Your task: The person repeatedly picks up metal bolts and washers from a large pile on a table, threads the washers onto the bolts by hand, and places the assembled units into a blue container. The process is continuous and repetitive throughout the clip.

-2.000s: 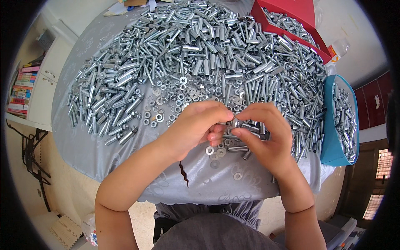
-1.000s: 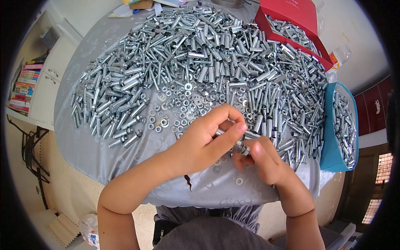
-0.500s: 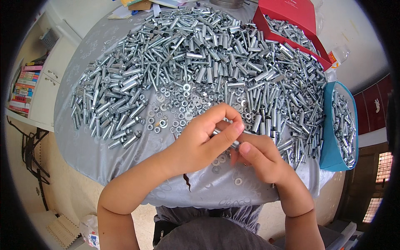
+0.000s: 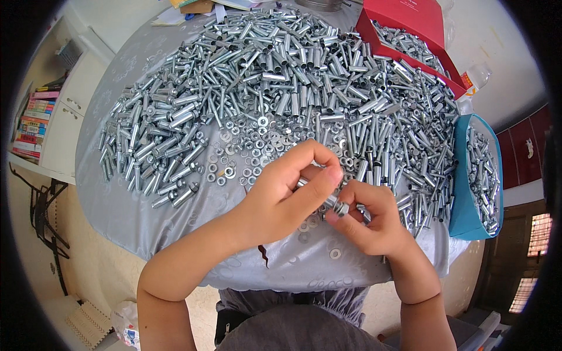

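Left hand (image 4: 293,190) — fingers clamped on metal bolt (image 4: 331,200); right hand (image 4: 373,217) — fingers about its nut (image 4: 342,209), grip unclear.

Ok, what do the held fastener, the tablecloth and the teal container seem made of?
Held fastener: metal, probably plated steel, judging by its bright silvery reflections.
Tablecloth: thin satiny fabric or coated sheet; it has a grey sheen and soft folds.
Teal container: perhaps fabric or card, fairly matte; the view leaves this open.
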Demonstrator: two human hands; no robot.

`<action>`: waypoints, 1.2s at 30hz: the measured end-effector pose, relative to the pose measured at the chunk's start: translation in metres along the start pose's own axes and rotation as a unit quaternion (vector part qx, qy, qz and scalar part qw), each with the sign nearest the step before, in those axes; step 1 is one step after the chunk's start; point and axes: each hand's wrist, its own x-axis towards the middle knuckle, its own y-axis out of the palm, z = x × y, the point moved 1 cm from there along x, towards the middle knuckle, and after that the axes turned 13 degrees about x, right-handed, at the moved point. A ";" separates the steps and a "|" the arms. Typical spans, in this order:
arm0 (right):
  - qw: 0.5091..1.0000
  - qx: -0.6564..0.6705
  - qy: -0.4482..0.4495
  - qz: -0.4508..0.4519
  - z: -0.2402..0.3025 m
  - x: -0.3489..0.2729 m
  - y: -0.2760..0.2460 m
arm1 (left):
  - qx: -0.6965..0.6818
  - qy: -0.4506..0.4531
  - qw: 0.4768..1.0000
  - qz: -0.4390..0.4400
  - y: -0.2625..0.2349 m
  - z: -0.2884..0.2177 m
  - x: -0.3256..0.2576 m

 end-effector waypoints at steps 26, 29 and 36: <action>0.994 0.059 -0.015 -0.087 -0.003 0.001 -0.003 | 0.028 -0.030 0.999 0.016 -0.003 -0.001 0.003; 0.995 0.045 -0.003 -0.084 -0.007 0.003 -0.004 | 0.028 -0.017 0.999 -0.002 -0.002 0.000 0.002; 1.000 -0.006 -0.027 -0.014 0.003 0.000 -0.004 | 0.033 -0.019 0.999 -0.004 -0.003 0.000 0.003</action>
